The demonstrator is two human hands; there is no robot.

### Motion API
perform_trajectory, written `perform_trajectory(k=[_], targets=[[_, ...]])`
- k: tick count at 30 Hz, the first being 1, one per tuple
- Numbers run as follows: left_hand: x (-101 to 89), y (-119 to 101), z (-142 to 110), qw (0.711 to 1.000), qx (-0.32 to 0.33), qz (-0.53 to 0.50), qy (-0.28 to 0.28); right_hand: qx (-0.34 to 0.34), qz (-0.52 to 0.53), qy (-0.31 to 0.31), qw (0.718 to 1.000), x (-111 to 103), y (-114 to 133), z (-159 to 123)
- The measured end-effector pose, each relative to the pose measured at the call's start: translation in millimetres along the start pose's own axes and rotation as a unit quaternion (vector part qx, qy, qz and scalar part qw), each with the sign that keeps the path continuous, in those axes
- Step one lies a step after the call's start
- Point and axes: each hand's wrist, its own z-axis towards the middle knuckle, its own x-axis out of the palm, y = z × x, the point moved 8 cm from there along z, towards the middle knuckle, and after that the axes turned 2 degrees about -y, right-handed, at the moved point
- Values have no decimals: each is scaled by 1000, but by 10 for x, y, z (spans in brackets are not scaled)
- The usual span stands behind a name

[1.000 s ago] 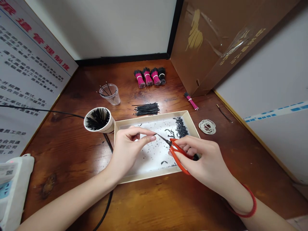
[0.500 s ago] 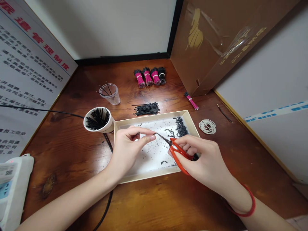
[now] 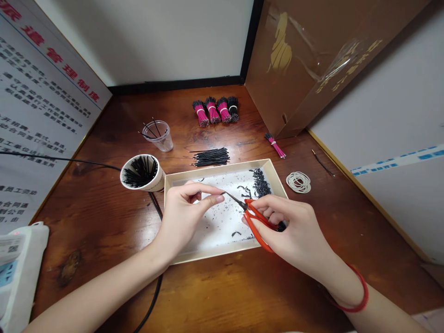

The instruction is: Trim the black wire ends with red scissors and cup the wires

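Observation:
Over the shallow cardboard tray (image 3: 222, 256), my left hand (image 3: 183, 215) pinches what looks like a thin black wire between thumb and forefinger; the fingers hide nearly all of it. My right hand (image 3: 298, 226) is closed around the red handles of a pair of scissors (image 3: 255, 231). Their slim dark blades point left, with the tips right at my left fingertips. Something small and black shows under my right fingers, too hidden to name. Black offcuts (image 3: 262, 183) are heaped in the tray's far right corner, and tiny bits are scattered over its white floor.
Left of the tray stand a paper cup (image 3: 160, 180) full of black wires and a clear plastic cup (image 3: 167, 142). Behind lie loose black wires (image 3: 211, 157) and banded bundles (image 3: 213, 111). Rubber bands (image 3: 298, 182) and a small pink bundle (image 3: 276, 146) sit right.

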Motion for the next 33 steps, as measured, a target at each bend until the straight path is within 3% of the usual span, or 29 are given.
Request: perform_trajectory(k=[33], targets=[[5,7,-4,1000,-11,4,6,-1,-3,-9,1000,-14,12,10]])
